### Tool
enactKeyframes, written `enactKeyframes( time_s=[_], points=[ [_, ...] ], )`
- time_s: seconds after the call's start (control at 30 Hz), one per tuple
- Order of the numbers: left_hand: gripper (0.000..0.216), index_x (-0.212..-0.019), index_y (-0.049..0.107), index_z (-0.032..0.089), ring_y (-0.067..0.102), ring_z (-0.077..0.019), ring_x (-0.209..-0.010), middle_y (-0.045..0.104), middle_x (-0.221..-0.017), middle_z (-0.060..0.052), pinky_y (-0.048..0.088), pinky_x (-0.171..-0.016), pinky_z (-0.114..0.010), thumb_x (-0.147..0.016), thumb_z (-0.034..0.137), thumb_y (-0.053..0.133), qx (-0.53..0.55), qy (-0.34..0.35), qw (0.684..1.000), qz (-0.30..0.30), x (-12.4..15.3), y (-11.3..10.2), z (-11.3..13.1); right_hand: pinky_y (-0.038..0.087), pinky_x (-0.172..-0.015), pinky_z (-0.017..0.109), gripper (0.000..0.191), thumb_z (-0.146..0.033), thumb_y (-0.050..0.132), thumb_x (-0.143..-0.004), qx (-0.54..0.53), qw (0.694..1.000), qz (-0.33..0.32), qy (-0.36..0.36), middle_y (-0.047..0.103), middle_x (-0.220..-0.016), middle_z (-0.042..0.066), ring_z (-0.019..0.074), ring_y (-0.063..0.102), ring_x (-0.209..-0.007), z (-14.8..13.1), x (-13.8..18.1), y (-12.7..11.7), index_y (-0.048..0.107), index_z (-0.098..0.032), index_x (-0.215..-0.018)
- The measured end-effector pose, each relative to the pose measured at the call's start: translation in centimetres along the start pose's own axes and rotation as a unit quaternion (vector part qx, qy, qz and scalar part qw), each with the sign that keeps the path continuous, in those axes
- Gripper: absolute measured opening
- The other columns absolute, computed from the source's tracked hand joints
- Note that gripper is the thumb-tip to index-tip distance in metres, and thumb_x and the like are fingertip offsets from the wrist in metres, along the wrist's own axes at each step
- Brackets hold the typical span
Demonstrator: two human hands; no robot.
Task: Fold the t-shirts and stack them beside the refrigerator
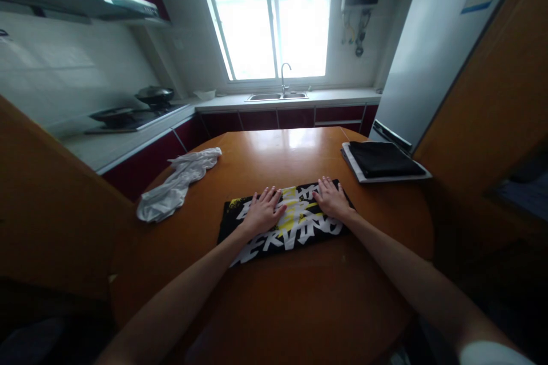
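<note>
A black T-shirt (295,242) with white lettering and yellow patches lies folded into a flat rectangle in front of me. My left hand (262,212) rests palm down on its left half, fingers spread. On the right half, near the far edge, my right hand (332,198) lies flat with its fingers stretched out. Both hands press on the cloth from above and grip nothing. The parts of the print under my palms are hidden.
The folded shirt lies on a wooden table (274,296). A crumpled white garment (177,185) is at the left. Stacked folded clothes (385,159), black on top, sit at the right rear. Beyond are a sink (265,97), a stove (132,117) and a fridge (423,51).
</note>
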State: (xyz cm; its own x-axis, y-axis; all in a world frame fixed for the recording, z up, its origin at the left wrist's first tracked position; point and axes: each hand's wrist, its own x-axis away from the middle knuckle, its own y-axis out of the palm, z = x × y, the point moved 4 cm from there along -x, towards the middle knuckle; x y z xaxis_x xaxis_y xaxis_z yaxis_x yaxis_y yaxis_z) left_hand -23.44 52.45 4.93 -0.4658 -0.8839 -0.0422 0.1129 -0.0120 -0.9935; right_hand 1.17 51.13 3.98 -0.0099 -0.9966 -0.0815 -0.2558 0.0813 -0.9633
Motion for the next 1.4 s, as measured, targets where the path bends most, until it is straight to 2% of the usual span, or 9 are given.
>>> enactKeyframes(
  time_s=[0.2,0.4,0.63,1.1,1.27,1.33,1.4],
  points=[
    [0.07,-0.159,0.032,0.025,0.014,-0.0311,-0.155,0.02,-0.168,-0.008,0.013,-0.122,-0.059,-0.102,0.064,0.024,0.002,0.007,1.0,0.01,0.0,0.1,-0.2,0.011,-0.123,0.055,0.066,-0.048,0.026,-0.104,-0.011,1.0,0.003,-0.004,0.022,-0.167,0.016,0.0261,0.014,-0.155,0.0,0.1,-0.3,0.032,-0.01,-0.157],
    [0.069,-0.157,0.037,0.024,0.014,-0.0312,-0.155,0.023,-0.167,-0.008,0.012,-0.122,-0.062,-0.103,0.061,0.015,0.023,0.015,1.0,0.0,0.0,-0.3,-0.2,0.012,-0.123,0.055,0.066,-0.048,0.025,-0.104,-0.018,1.0,0.001,-0.003,0.02,-0.167,0.018,0.0272,0.015,-0.155,-0.1,0.3,-0.6,0.031,-0.009,-0.157],
    [0.069,-0.157,0.038,0.024,0.019,-0.0315,-0.154,0.027,-0.166,-0.008,0.012,-0.123,-0.058,-0.1,0.063,0.033,-0.011,0.018,1.0,-0.002,0.1,-0.5,0.3,0.012,-0.123,0.055,0.066,-0.048,0.027,-0.104,-0.027,1.0,0.008,-0.006,0.021,-0.166,0.016,0.0267,0.016,-0.155,0.0,0.1,-0.4,0.033,-0.009,-0.157],
    [0.068,-0.157,0.037,0.024,0.02,-0.0305,-0.154,0.027,-0.165,-0.009,0.012,-0.122,-0.059,-0.102,0.061,0.027,-0.021,0.015,1.0,-0.005,0.0,-0.4,0.2,0.01,-0.123,0.054,0.067,-0.047,0.031,-0.103,-0.025,1.0,0.01,-0.002,0.022,-0.166,0.017,0.0264,0.015,-0.155,0.2,-0.3,0.1,0.032,-0.008,-0.157],
    [0.065,-0.158,0.035,0.022,0.015,-0.0312,-0.155,0.023,-0.166,-0.007,0.012,-0.121,-0.063,-0.103,0.056,0.024,0.027,0.017,0.999,0.011,-0.3,-0.2,0.0,0.011,-0.123,0.054,0.066,-0.047,0.031,-0.103,-0.029,0.999,0.02,-0.003,0.023,-0.166,0.017,0.0265,0.017,-0.155,0.2,-0.2,0.1,0.034,-0.008,-0.156],
    [0.064,-0.156,0.039,0.02,0.018,-0.032,-0.154,0.027,-0.165,-0.009,0.015,-0.12,-0.064,-0.104,0.053,0.024,0.059,0.01,0.998,0.031,-0.4,-0.5,-0.4,0.012,-0.123,0.054,0.067,-0.047,0.031,-0.103,-0.027,0.999,0.023,-0.003,0.023,-0.166,0.017,0.0266,0.017,-0.155,0.2,-0.2,0.0,0.034,-0.007,-0.156],
    [0.062,-0.151,0.047,0.018,0.03,-0.0323,-0.15,0.039,-0.16,-0.012,0.022,-0.12,-0.06,-0.102,0.053,0.03,0.09,0.018,0.994,0.058,-0.6,-1.5,-1.4,0.012,-0.123,0.054,0.067,-0.048,0.031,-0.103,-0.027,0.999,0.022,-0.002,0.023,-0.166,0.017,0.0265,0.017,-0.155,0.2,-0.2,0.0,0.033,-0.008,-0.156]
  ],
)
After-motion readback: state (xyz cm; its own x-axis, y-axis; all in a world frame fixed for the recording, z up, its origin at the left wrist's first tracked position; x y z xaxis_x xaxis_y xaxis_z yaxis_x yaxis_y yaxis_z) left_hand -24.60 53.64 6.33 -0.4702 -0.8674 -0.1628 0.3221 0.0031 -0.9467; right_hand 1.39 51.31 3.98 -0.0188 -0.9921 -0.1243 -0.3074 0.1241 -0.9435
